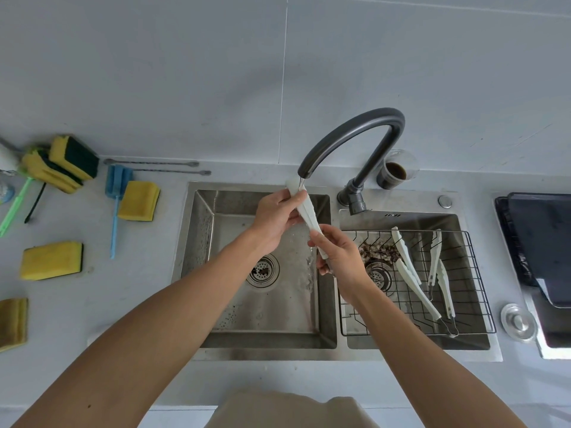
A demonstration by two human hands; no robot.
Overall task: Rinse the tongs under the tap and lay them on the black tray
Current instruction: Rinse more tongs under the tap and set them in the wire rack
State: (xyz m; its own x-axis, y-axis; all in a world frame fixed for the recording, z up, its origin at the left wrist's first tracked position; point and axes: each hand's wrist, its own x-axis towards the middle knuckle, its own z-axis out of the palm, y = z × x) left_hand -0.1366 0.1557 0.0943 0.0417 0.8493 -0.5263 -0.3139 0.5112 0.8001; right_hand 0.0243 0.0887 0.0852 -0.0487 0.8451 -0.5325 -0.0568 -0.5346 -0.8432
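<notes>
Tongs (309,215) sit right under the tap (352,131) spout, over the left sink (262,341) basin; left hand (276,219) grips their upper end, right hand (338,257) grips the lower end. Black tray (543,242) lies on the surface well right of the tap, apart from the tongs.

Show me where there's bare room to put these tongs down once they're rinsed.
The black tray on the right looks bare. Bare counter also lies between the blue brush and the sink rim. Crowded: the wire rack holds other tongs, and sponges fill the far left. Both hands hold the tongs under the tap.
</notes>
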